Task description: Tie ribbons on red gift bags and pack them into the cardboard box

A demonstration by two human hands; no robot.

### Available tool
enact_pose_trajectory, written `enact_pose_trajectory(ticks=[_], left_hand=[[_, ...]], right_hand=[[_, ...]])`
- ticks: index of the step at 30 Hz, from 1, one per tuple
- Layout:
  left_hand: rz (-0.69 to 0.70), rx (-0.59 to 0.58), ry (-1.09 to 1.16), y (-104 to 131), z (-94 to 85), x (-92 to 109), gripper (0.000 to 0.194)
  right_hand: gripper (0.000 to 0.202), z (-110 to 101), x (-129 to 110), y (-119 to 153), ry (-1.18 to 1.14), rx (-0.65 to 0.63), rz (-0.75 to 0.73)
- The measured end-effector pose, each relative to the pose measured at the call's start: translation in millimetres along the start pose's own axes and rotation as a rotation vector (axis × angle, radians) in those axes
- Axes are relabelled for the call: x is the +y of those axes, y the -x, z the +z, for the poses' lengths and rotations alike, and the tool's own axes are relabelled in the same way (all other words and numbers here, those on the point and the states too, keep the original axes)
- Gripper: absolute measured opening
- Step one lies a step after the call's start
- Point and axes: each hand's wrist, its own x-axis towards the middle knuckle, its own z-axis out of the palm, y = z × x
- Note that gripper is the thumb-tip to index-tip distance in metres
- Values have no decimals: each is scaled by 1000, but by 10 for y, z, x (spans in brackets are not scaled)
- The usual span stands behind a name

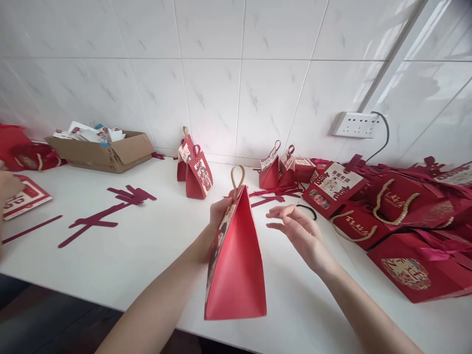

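Observation:
A red triangular box (238, 275) with a tan loop at its top stands upright in front of me, one plain red side facing me and a printed panel on its left. My left hand (218, 219) grips the box near the top from the left; its fingers are partly hidden behind the box. To the right, my right hand (300, 233) is apart from the box, its fingers spread and holding nothing. A black band (308, 210) lies just beyond that hand.
Small finished boxes (199, 178) stand near the wall. Dark red strips (98, 219) lie at left, beside a cardboard box (121, 152) of printed pieces. Red gift boxes (416, 260) pile up at right. Another person's hand (9, 187) is at the far left by a printed card (27, 196).

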Motion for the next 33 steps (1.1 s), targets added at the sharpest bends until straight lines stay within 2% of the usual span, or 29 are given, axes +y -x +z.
enact_pose_trajectory(ticks=[2, 3, 6, 8, 9, 11, 17, 20, 23, 24, 26, 29, 30, 31, 33], left_hand=[[-34, -83, 51, 15, -37, -20, 16], [-56, -114, 61, 21, -43, -23, 17], [-121, -151, 56, 43, -11, -13, 20], [-171, -155, 69, 60, 46, 0, 24], [-187, -138, 71, 65, 81, 5, 25], [-163, -53, 70, 61, 157, 13, 27], [8, 321, -10, -37, 298, 21, 22], [64, 462, -171, -68, 294, -2, 22], [242, 556, -417, -65, 280, -36, 19], [313, 533, -474, -58, 282, -43, 20], [377, 369, -476, -33, 304, -38, 26], [267, 28, -271, 10, 368, 12, 50], [216, -47, -205, 20, 387, 32, 59], [174, -90, -153, 27, 401, 50, 65], [136, -91, -115, 31, 406, 73, 63]], right_hand=[[32, 23, 25, 23, 46, -62, 39], [32, 32, 34, 31, 28, -75, 51], [7, 41, 42, 34, -116, -93, 61], [20, 33, 29, 24, -190, -112, 68], [18, 26, 17, 17, -212, -109, 79], [12, 12, -14, 2, -234, -73, 102], [42, -16, -65, -21, -179, 6, 113], [45, -19, -37, -20, -109, 65, 178], [52, -3, -6, -22, -10, 134, 305], [52, 4, 0, -26, 2, 149, 339], [46, 14, 4, -36, -31, 171, 388], [37, 27, -7, -37, -185, 144, 446], [35, 37, -14, -26, -233, 99, 477], [33, 52, -23, -8, -255, 52, 490], [34, 97, -42, 47, -225, 6, 440]])
